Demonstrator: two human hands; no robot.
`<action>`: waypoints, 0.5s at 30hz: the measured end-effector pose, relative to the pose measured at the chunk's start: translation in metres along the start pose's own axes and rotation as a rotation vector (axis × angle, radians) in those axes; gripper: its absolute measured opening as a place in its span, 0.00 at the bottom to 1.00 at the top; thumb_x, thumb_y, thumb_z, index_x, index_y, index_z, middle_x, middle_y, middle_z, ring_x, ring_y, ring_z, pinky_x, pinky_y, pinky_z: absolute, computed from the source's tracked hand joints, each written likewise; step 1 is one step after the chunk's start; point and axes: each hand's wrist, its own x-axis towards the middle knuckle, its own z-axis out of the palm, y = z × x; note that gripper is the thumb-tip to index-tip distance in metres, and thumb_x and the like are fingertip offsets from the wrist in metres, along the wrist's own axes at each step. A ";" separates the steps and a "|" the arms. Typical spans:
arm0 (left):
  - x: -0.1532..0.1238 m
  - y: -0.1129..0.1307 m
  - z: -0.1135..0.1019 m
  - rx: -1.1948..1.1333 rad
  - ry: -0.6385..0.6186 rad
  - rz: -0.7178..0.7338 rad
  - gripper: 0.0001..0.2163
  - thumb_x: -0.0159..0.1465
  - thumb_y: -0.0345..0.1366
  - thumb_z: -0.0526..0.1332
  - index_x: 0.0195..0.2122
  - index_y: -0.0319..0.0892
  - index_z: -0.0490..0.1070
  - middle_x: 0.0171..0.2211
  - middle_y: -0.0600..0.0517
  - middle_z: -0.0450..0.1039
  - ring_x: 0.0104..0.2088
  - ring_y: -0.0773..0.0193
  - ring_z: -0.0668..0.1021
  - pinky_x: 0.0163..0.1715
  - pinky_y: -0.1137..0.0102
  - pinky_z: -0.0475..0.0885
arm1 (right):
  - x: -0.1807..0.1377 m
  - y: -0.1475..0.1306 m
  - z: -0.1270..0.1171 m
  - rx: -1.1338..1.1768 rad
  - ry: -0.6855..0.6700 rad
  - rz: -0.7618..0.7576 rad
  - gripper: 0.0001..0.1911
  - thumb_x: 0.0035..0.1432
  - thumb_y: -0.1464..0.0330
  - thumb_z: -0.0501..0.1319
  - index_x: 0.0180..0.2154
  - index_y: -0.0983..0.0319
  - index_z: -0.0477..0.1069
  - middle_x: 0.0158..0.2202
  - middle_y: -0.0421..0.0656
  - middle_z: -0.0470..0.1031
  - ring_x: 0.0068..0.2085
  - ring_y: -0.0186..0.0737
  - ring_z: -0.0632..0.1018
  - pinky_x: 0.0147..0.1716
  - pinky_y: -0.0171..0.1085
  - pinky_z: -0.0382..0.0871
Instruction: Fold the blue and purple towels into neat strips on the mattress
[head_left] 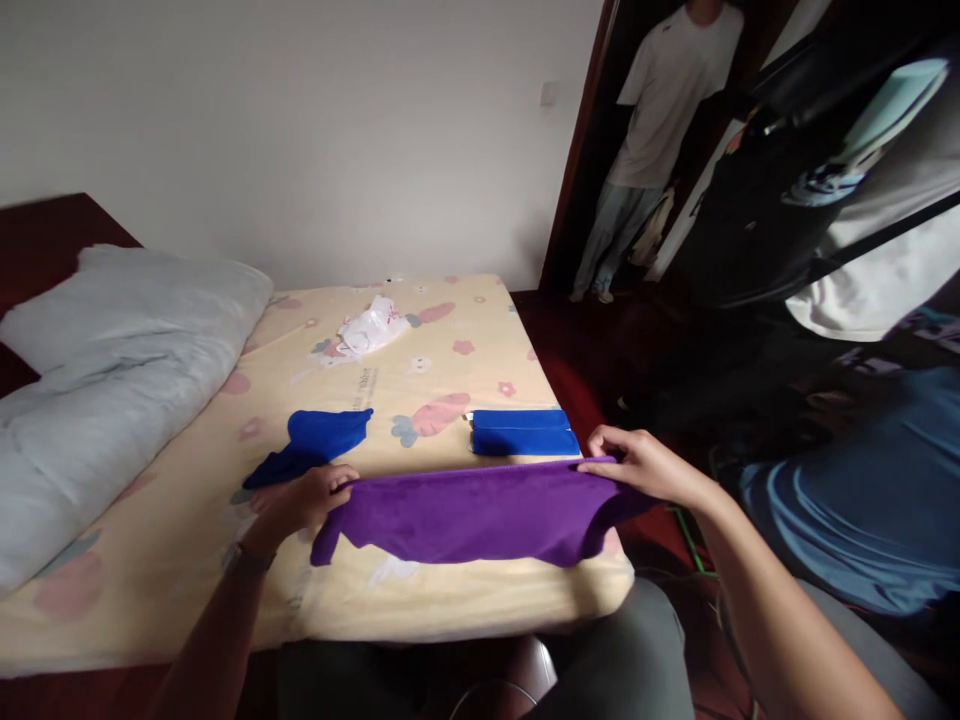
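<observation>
While spread apart, both hands [480,480] pinch purple cloth [480,520].

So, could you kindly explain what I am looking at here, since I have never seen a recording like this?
There is no machine: a camera on a person's head looks down at their own bare hands. The left hand and right hand each pinch a top corner of a purple cloth, stretched over a patterned mattress. Behind it lie a folded blue cloth, a crumpled blue cloth, a white plastic bag and a grey pillow. Another person stands in the doorway.
</observation>
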 end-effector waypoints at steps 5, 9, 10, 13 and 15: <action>0.012 -0.039 -0.022 0.345 0.217 -0.125 0.11 0.62 0.37 0.53 0.38 0.42 0.74 0.36 0.48 0.78 0.38 0.58 0.78 0.43 0.67 0.71 | 0.035 -0.011 -0.020 -0.147 0.083 -0.062 0.23 0.61 0.46 0.59 0.35 0.60 0.70 0.26 0.36 0.73 0.22 0.31 0.69 0.25 0.31 0.61; 0.019 -0.056 -0.065 0.476 0.468 -0.178 0.11 0.64 0.38 0.52 0.37 0.42 0.73 0.38 0.48 0.78 0.40 0.59 0.78 0.44 0.68 0.70 | 0.064 -0.012 -0.035 -0.334 0.286 -0.059 0.26 0.60 0.44 0.59 0.34 0.61 0.70 0.22 0.36 0.70 0.20 0.31 0.68 0.23 0.31 0.56; 0.017 -0.057 -0.074 0.502 0.556 -0.177 0.12 0.65 0.37 0.51 0.37 0.42 0.73 0.38 0.48 0.78 0.41 0.60 0.78 0.45 0.68 0.70 | 0.067 -0.012 -0.039 -0.367 0.352 -0.047 0.25 0.60 0.44 0.59 0.34 0.61 0.70 0.22 0.36 0.70 0.19 0.31 0.68 0.23 0.31 0.55; -0.002 -0.054 -0.083 0.584 0.802 -0.164 0.14 0.69 0.35 0.48 0.40 0.39 0.73 0.41 0.48 0.78 0.45 0.60 0.77 0.48 0.66 0.70 | 0.058 -0.006 -0.045 -0.398 0.472 -0.047 0.23 0.63 0.46 0.58 0.35 0.60 0.70 0.25 0.39 0.71 0.22 0.33 0.70 0.24 0.32 0.57; -0.023 -0.055 -0.069 0.630 0.889 -0.173 0.13 0.69 0.36 0.50 0.41 0.38 0.73 0.41 0.47 0.77 0.45 0.58 0.77 0.49 0.64 0.70 | 0.036 0.002 -0.036 -0.391 0.457 -0.093 0.19 0.66 0.50 0.57 0.36 0.59 0.69 0.29 0.42 0.73 0.27 0.36 0.72 0.27 0.34 0.61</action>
